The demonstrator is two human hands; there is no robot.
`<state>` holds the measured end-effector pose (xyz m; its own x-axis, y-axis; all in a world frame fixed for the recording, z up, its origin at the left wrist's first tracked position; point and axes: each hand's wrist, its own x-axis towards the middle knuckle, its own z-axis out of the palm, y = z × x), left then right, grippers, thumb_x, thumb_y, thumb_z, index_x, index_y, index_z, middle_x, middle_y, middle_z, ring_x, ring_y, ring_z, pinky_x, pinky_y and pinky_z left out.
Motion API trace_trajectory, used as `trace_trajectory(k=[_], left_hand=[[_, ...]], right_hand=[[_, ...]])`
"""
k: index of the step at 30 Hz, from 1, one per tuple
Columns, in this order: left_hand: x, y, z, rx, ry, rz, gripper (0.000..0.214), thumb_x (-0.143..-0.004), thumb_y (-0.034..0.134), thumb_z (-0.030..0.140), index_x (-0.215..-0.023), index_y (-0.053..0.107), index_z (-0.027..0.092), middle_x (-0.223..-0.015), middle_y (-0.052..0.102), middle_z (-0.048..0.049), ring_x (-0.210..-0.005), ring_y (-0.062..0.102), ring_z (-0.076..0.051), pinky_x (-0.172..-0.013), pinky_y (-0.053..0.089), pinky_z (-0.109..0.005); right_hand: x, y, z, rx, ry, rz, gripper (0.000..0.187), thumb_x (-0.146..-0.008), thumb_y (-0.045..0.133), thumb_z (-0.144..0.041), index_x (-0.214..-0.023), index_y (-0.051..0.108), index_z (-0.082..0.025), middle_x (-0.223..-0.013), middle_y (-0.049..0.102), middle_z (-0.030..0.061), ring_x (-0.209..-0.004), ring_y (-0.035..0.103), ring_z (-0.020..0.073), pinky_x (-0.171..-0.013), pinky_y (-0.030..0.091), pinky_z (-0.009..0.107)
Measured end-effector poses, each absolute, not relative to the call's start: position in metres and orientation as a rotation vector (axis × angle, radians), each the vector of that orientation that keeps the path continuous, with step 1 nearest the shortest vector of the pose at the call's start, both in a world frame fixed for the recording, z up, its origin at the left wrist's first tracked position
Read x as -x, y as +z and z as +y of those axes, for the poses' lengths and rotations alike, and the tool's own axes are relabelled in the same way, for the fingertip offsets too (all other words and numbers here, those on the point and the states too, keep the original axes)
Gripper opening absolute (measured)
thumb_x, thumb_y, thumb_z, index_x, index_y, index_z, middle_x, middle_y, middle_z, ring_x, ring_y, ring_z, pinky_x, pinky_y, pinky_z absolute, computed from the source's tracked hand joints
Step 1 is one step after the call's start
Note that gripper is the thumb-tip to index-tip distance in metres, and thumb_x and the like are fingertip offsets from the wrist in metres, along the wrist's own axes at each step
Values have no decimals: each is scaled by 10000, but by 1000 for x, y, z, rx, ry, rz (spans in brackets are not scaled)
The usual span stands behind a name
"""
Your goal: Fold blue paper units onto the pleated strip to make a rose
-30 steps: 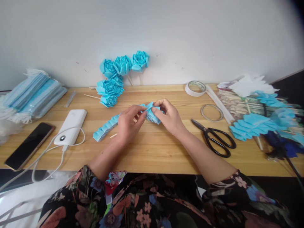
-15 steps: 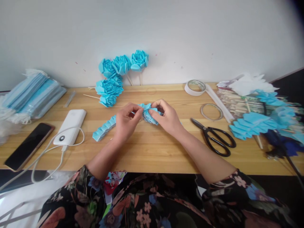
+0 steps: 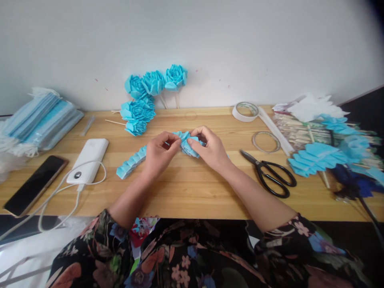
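Note:
A pleated light-blue strip [image 3: 132, 162] lies on the wooden table [image 3: 192, 192], its right end rolled into a bunch [image 3: 187, 141] between my hands. My left hand [image 3: 159, 154] pinches the roll from the left with thumb and fingers closed. My right hand [image 3: 208, 149] grips the roll from the right, fingers curled round it. A thin wooden stick under the roll is mostly hidden by my left hand.
Finished blue paper roses [image 3: 150, 96] lean on the wall. Black scissors [image 3: 270, 172], a tape roll [image 3: 246, 111] and a clear ring [image 3: 264, 141] lie right, beside blue pieces and sticks [image 3: 324, 144]. Left: face masks [image 3: 39, 120], a white power bank [image 3: 88, 158], a phone [image 3: 36, 183].
Both hands have shifted slightly toward the wall and turned the roll a little; the loose strip end has barely moved.

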<state>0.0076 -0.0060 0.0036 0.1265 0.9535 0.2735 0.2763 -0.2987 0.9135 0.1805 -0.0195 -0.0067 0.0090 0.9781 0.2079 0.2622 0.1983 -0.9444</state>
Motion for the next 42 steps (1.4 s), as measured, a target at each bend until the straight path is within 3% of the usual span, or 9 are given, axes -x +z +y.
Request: trace_trajectory(k=[5,8,16,42], left_hand=[[-7,3,-6,-1657,1194,1188,124,-795,678,261,-719,672,163,-660,626,9,-550,481,-78,-516,381,-205],[-8,2,-7,-1647,1191,1175,120,-797,677,258,-725,670,163,-655,621,9,-545,473,-77,-511,373,-206],[-9,0,-7,-1678,1180,1129,139,-799,684,272,-712,667,164,-665,628,-5,-574,489,-88,-524,371,-210],[-8,0,-5,-1511,1168,1175,182,-799,669,333,-728,653,167,-605,573,15,-524,473,-89,-501,378,-228]], right_hand=[[-181,-7,-20,1229,940,-1448,231,-839,637,-432,-962,593,-241,-1018,701,43,-923,643,193,-783,505,351],[-181,-5,-20,1215,987,-1440,296,-835,643,-477,-1019,598,-250,-1098,708,55,-1014,655,210,-884,517,390],[-179,-2,-20,1224,937,-1547,413,-764,674,-313,-1159,571,-247,-1260,695,68,-1179,646,233,-1044,495,436],[-178,-6,-19,1234,865,-1595,451,-766,640,-207,-1208,563,-251,-1279,688,55,-1204,639,220,-1060,490,431]])
